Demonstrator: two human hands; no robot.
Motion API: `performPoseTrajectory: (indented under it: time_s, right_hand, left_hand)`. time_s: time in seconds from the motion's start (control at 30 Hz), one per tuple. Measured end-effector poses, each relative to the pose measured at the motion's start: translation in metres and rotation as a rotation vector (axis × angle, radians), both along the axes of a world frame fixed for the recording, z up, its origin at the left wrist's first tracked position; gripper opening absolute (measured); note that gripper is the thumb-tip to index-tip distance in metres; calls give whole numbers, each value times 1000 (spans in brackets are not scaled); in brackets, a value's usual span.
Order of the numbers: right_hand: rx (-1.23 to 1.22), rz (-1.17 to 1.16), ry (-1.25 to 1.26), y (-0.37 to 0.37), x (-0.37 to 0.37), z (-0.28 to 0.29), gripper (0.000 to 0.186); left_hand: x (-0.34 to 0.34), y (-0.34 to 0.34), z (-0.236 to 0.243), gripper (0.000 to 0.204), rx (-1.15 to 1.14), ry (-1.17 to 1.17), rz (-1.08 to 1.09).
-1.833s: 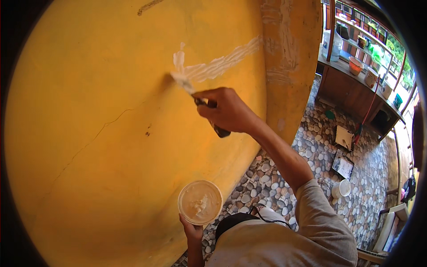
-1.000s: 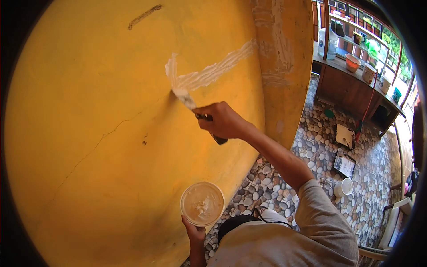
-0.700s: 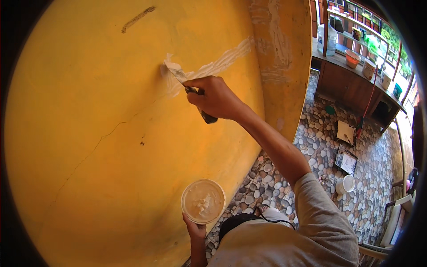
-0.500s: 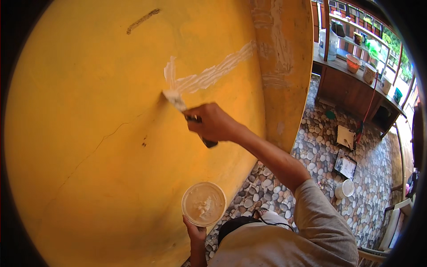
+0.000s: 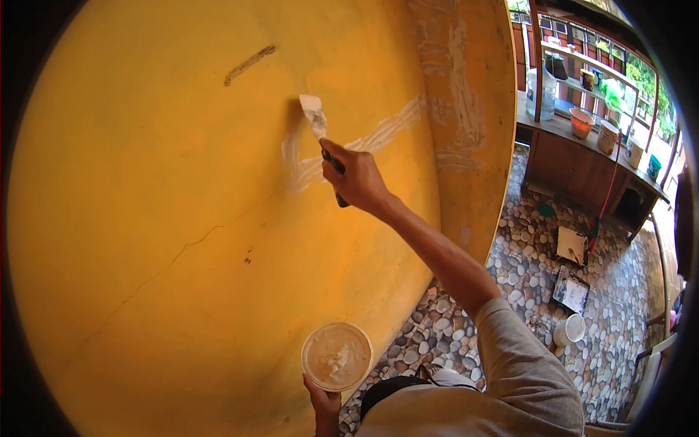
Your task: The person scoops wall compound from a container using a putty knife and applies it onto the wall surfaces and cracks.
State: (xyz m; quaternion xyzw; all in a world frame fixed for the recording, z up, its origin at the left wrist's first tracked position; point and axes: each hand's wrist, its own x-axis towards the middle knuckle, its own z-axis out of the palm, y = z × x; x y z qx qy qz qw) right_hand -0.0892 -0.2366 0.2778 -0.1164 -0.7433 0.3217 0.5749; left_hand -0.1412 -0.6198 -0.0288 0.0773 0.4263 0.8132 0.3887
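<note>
My right hand (image 5: 357,177) is closed around the black handle of a putty knife (image 5: 314,115). The knife's blade, smeared with white filler, points up at the yellow wall (image 5: 160,167); whether it touches the surface I cannot tell. Just below and beside it, streaks of white filler (image 5: 386,133) run in a V shape across the wall. Low in the view my left hand (image 5: 324,399) grips a round plastic tub (image 5: 337,357) from below. Pale filler paste covers its inside, with a lighter lump in the middle.
A thin crack (image 5: 171,262) slants down the wall at left, below a dark mark (image 5: 250,65). More filler streaks the corner pillar (image 5: 466,87). On the pebble-patterned floor (image 5: 466,320) lie paint trays (image 5: 571,290) and a white bucket (image 5: 569,330). A wooden cabinet (image 5: 561,156) holds several containers.
My right hand has moved the putty knife up and slightly right, off the filler's lower corner. The view has shifted a little; my left hand still holds the tub.
</note>
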Motion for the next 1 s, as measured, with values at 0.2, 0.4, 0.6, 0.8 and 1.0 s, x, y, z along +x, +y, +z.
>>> performPoseTrajectory:
  time_s: [0.2, 0.4, 0.6, 0.8, 1.0]
  right_hand:
    - [143, -1, -64, -19, -22, -58, 37]
    - [54, -50, -51, -2, 20, 1, 36]
    - [17, 70, -201, 0, 13, 32, 33]
    - [-64, 316, -359, -55, 35, 5, 26]
    - [52, 5, -74, -3, 40, 51, 32]
  left_hand:
    - [-16, -14, -37, 69, -66, 312, 81]
    - [-8, -5, -31, 63, -76, 287, 113]
    - [5, 17, 13, 57, 18, -185, 81]
    - [1, 13, 12, 57, -11, -158, 73]
    - [1, 16, 10, 57, -6, -176, 75]
